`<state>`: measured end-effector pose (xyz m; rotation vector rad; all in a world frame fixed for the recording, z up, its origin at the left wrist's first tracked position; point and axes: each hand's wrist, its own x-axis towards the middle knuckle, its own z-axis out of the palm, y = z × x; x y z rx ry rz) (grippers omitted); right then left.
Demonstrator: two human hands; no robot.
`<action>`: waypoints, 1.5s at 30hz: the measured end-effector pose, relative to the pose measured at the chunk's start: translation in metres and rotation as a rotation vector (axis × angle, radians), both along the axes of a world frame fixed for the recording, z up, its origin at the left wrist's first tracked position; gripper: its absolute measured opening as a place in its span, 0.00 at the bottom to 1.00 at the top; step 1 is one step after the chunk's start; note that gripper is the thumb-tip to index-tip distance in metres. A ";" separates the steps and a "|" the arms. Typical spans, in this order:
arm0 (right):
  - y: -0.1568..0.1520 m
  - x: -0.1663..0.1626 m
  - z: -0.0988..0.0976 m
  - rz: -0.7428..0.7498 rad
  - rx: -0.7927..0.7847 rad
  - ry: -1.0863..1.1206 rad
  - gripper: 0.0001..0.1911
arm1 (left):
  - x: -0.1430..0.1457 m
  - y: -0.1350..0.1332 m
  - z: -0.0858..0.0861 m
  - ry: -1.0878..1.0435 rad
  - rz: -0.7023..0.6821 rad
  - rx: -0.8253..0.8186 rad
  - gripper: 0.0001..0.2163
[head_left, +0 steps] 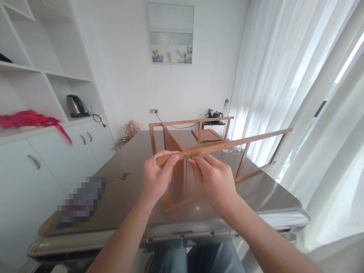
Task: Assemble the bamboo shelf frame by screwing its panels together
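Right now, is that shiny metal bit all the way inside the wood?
No: part of the metal bit shows outside, between the wooden rail and the right hand. Whether any is inside, I can't tell.

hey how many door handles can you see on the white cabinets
3: a near handle at the picture's left, then a middle handle and a far handle side by side below the electric kettle. Others may lie out of view.

Smooth wooden frame [204,149], glossy tabletop [122,201]
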<state>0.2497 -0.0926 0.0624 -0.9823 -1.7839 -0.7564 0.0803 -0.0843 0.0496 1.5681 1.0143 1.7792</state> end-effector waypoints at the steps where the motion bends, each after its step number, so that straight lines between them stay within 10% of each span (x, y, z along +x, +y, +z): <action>1: 0.000 0.000 0.000 0.004 -0.005 0.003 0.22 | 0.000 0.000 0.000 -0.001 0.002 0.002 0.12; 45: -0.003 0.002 0.000 -0.081 -0.015 -0.018 0.25 | 0.001 0.000 -0.001 -0.041 -0.003 0.005 0.12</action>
